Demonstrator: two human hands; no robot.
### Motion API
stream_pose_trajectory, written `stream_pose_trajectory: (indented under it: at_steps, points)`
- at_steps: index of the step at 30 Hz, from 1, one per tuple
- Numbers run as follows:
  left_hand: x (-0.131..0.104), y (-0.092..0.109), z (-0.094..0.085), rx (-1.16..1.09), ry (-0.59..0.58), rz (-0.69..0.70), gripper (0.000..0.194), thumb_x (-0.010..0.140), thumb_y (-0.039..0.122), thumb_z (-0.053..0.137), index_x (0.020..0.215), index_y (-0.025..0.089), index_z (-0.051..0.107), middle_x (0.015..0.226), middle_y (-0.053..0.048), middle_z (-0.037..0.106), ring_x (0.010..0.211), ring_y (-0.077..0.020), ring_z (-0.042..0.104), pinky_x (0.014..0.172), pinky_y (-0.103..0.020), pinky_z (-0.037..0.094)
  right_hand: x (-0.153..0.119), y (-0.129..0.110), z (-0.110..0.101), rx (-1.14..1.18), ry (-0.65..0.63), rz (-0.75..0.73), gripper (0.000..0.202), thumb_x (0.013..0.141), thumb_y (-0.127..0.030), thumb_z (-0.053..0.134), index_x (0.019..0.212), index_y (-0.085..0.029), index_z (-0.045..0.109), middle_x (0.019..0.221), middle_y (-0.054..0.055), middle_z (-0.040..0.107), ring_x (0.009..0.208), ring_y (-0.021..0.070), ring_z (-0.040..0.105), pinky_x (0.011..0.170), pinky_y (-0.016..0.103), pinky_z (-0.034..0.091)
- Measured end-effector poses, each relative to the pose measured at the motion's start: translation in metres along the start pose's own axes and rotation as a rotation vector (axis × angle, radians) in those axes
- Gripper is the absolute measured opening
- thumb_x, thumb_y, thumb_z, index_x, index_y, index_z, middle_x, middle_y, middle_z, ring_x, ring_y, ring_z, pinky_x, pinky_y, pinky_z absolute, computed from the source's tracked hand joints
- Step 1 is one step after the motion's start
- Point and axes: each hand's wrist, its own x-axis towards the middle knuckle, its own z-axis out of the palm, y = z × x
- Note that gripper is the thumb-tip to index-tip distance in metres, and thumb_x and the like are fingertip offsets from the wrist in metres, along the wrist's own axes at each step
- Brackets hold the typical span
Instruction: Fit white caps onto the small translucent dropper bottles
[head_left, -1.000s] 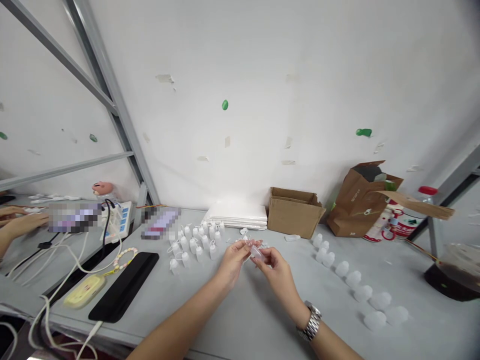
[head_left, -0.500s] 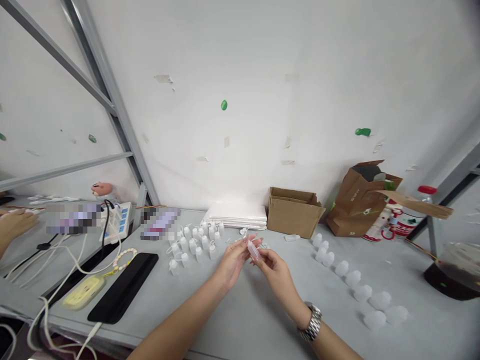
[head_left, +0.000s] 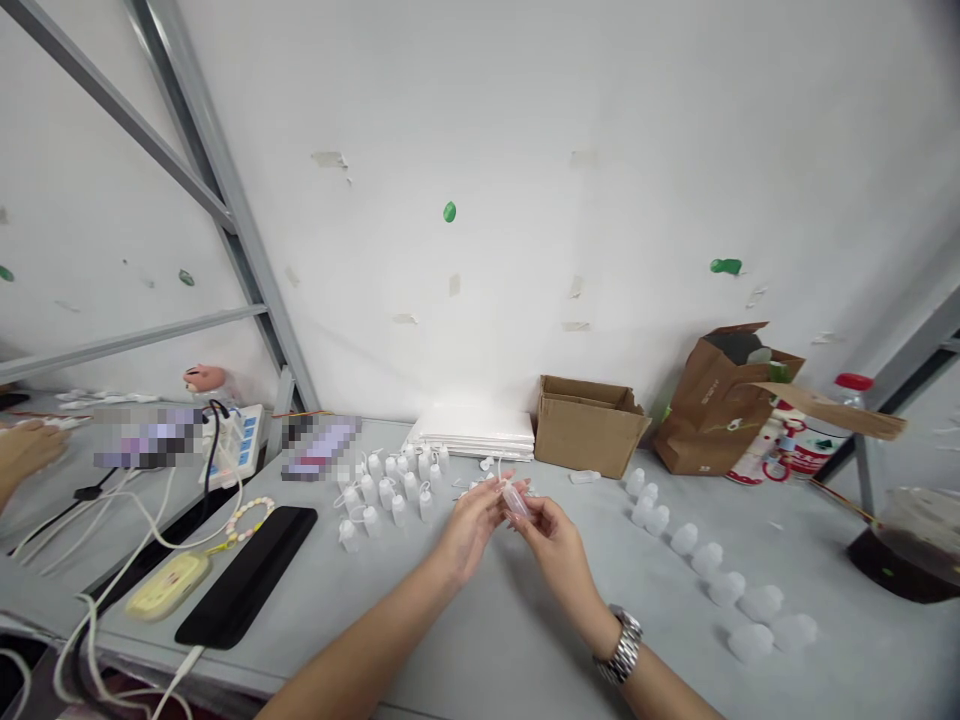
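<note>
Small clear plastic bottle (head_left: 514,499) is up off the gray table (head_left: 480,620), pinched between both hands right in the middle of the view. Its long axis is tilted, top end leaning up and to the left, bottom end down toward the right hand (head_left: 551,535), whose fingertips are closed on the lower part. The left hand (head_left: 469,525) has its thumb and fingers closed around the upper end; can't really make out the cap or tip, too small and see-through.

Counting stuff: to the left sits a cluster of capped little bottles (head_left: 390,485), roughly fifteen, all upright, though they overlap so I can't get an exact number. To the right, a curved line of translucent caps (head_left: 709,560), about eleven. One cardboard box (head_left: 589,423), one brown paper bag (head_left: 724,400), one stack of white sheets (head_left: 474,430) along the wall. Far left, another person's hand (head_left: 26,450) over the neighbouring table.
</note>
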Motion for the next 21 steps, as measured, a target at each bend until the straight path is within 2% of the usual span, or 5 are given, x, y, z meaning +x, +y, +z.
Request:
stream_pose_trajectory:
  at_steps: [6, 10, 14, 21]
  points:
    - [0.0001, -0.0015, 0.0026, 0.146, 0.048, 0.065, 0.029, 0.064, 0.027, 0.072, 0.09, 0.015, 0.067, 0.104, -0.013, 0.067, 0.101, -0.0262, 0.058, 0.091, -0.037, 0.038, -0.0006, 0.0012, 0.0008, -0.091, 0.064, -0.023, 0.024, 0.07, -0.041, 0.065, 0.078, -0.019, 0.056, 0.079, 0.003, 0.065, 0.072, 0.0188, 0.058, 0.068, 0.031, 0.047]
    - [0.0011, 0.0002, 0.0001, 0.183, 0.084, 0.074, 0.031, 0.064, 0.027, 0.072, 0.092, 0.016, 0.067, 0.103, -0.013, 0.068, 0.101, -0.0269, 0.058, 0.088, -0.037, 0.04, 0.0005, 0.0006, 0.0014, -0.018, -0.058, 0.013, 0.028, 0.074, -0.042, 0.061, 0.089, -0.019, 0.059, 0.086, 0.005, 0.066, 0.077, 0.0199, 0.061, 0.072, 0.033, 0.048]
    - [0.0001, 0.0037, -0.0002, 0.21, 0.052, 0.059, 0.035, 0.068, 0.029, 0.068, 0.101, 0.016, 0.065, 0.108, -0.013, 0.066, 0.105, -0.0272, 0.056, 0.091, -0.038, 0.038, 0.0018, -0.0021, 0.0005, 0.019, -0.126, 0.044, 0.036, 0.075, -0.045, 0.059, 0.099, -0.019, 0.062, 0.093, 0.007, 0.068, 0.085, 0.0228, 0.062, 0.079, 0.036, 0.047]
    - [-0.0051, 0.0077, 0.0062, 0.236, -0.024, 0.045, 0.031, 0.074, 0.027, 0.06, 0.103, 0.018, 0.066, 0.112, -0.009, 0.064, 0.114, -0.0261, 0.049, 0.1, -0.038, 0.03, -0.0003, -0.0019, 0.0, -0.039, -0.069, 0.016, 0.032, 0.074, -0.046, 0.06, 0.089, -0.018, 0.061, 0.093, 0.009, 0.067, 0.083, 0.0229, 0.062, 0.076, 0.036, 0.047]
